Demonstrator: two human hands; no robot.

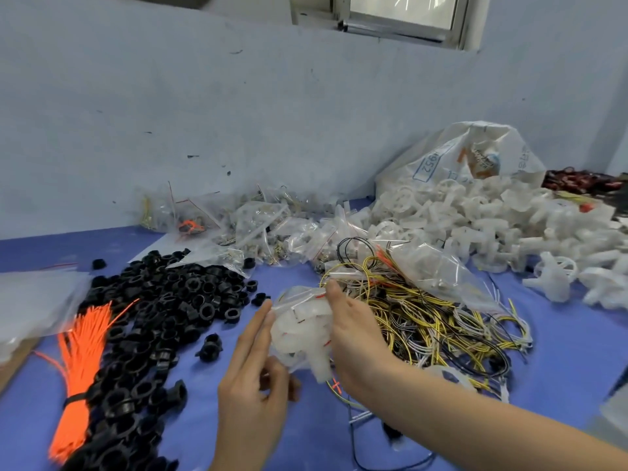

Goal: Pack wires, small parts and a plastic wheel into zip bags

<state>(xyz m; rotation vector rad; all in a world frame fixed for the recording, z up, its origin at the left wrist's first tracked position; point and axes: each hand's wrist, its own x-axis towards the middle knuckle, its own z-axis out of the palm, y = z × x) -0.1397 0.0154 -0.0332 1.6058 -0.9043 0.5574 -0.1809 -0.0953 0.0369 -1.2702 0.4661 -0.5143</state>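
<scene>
A clear zip bag [299, 300] with a white plastic wheel [300, 338] inside is held above the blue table [560, 368] in the middle of the view. My right hand [356, 334] grips the bag from the right side. My left hand [258, 365] touches the bag's left edge with straight index and middle fingers, the other fingers curled. A tangle of yellow, black and white wires [428, 321] lies just right of the bag. Black plastic rings [163, 307] are heaped at the left. A bundle of orange wires [85, 362] lies on the heap's left side.
A pile of white plastic wheels [492, 226] and a big white sack [469, 158] fill the back right. Filled small zip bags [258, 229] lie along the wall. A stack of flat clear bags [34, 300] sits at the left edge.
</scene>
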